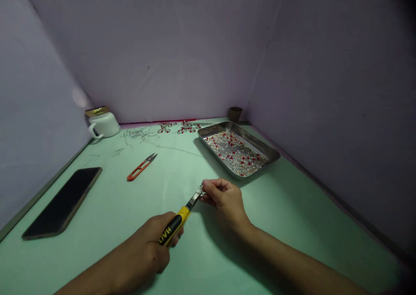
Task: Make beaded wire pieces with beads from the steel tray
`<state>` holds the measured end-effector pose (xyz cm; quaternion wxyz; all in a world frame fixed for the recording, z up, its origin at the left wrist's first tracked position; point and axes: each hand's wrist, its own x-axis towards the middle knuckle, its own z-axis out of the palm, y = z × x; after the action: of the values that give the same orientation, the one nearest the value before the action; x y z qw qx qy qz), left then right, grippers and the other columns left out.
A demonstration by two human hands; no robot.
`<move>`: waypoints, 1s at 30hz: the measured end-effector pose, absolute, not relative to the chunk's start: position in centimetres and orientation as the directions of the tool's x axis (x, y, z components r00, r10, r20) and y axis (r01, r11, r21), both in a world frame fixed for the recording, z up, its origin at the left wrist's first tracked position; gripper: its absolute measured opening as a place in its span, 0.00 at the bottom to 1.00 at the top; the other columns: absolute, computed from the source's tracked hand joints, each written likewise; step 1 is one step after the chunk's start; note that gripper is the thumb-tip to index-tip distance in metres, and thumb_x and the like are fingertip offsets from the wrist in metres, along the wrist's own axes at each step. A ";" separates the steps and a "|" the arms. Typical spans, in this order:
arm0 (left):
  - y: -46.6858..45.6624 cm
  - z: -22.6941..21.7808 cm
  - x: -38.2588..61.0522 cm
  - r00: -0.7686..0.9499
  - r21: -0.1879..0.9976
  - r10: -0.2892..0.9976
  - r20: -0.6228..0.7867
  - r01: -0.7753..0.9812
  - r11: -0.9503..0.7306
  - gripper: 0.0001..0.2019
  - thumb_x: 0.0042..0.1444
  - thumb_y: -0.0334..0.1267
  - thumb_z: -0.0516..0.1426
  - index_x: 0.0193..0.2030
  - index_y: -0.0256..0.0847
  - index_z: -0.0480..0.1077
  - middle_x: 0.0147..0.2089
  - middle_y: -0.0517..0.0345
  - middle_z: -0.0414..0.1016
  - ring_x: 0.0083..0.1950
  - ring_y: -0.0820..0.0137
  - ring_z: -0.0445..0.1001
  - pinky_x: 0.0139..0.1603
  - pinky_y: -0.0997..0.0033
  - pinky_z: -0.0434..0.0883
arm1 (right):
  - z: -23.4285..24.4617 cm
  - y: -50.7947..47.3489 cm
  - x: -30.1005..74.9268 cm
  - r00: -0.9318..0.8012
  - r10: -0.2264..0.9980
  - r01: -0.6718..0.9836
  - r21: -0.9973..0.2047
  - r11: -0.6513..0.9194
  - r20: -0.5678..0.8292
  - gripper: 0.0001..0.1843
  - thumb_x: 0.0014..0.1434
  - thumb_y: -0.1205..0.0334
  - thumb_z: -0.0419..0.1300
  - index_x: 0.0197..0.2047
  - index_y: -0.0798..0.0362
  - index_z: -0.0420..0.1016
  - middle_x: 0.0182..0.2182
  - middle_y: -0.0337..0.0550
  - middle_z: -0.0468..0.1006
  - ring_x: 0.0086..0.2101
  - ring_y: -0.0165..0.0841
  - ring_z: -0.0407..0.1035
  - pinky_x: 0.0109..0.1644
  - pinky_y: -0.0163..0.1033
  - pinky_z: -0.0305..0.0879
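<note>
My left hand (156, 238) is wrapped round the handle of yellow-and-black pliers (182, 216), whose metal jaws point up and to the right. At the jaw tips, my right hand (225, 199) pinches a small beaded piece (202, 191) with clear, shiny beads. The jaws touch or almost touch that piece; its far side is hidden by the fingers. Beyond my right hand, a metal tray (218, 159) contains many loose red, clear and pale beads (242, 160). Orange-handled thread snips (142, 167) lie to the left of the pliers.
A dark phone (63, 203) lies on the left of the green table (279, 243). At the back are a white mug (105, 125), loose wire pieces (139, 134), several red-and-clear beaded pieces (187, 127) and a small brown pot (235, 113). Pale walls surround the table.
</note>
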<state>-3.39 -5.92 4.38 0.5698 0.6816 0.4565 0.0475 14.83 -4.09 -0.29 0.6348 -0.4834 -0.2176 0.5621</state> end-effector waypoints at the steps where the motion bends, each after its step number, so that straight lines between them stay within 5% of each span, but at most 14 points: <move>1: -5.9 4.4 -3.4 0.580 0.819 0.676 -0.454 0.570 0.061 0.16 0.30 0.28 0.46 0.31 0.41 0.57 0.31 0.59 0.61 0.34 0.68 0.59 0.33 0.65 0.58 | -0.3 -4.1 14.9 0.265 0.926 -0.508 -0.855 -0.105 -0.271 0.16 0.34 0.58 0.72 0.22 0.59 0.73 0.17 0.38 0.72 0.18 0.28 0.67 0.28 0.39 0.70; 20: -4.8 -0.5 -4.9 0.582 0.892 0.729 -0.360 0.443 0.088 0.16 0.36 0.30 0.50 0.36 0.43 0.64 0.28 0.60 0.66 0.27 0.70 0.60 0.24 0.72 0.59 | -0.5 -3.5 15.5 0.241 0.937 -0.515 -0.852 -0.099 -0.254 0.18 0.34 0.56 0.73 0.23 0.58 0.72 0.19 0.38 0.73 0.19 0.26 0.66 0.28 0.36 0.69; 24: -3.9 0.4 -6.0 0.510 0.784 0.807 -0.297 0.613 -0.099 0.16 0.35 0.29 0.48 0.35 0.44 0.63 0.28 0.61 0.66 0.27 0.69 0.63 0.25 0.71 0.60 | -0.3 -3.1 15.9 0.246 0.934 -0.531 -0.842 -0.094 -0.259 0.17 0.35 0.55 0.72 0.22 0.57 0.72 0.20 0.38 0.74 0.20 0.25 0.65 0.27 0.33 0.68; 30: -2.1 2.9 -5.9 0.333 0.467 0.939 -0.082 0.846 -0.260 0.08 0.42 0.27 0.46 0.30 0.42 0.60 0.32 0.57 0.65 0.33 0.66 0.66 0.34 0.66 0.64 | -0.6 -2.9 15.9 0.126 0.969 -0.465 -0.876 -0.132 -0.213 0.15 0.39 0.55 0.71 0.25 0.56 0.75 0.23 0.40 0.74 0.22 0.25 0.65 0.27 0.32 0.66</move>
<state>-5.89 -2.09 2.85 0.2197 0.7864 0.5674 0.1067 15.90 -2.94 -0.61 0.5975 -0.4539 -0.2776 0.5999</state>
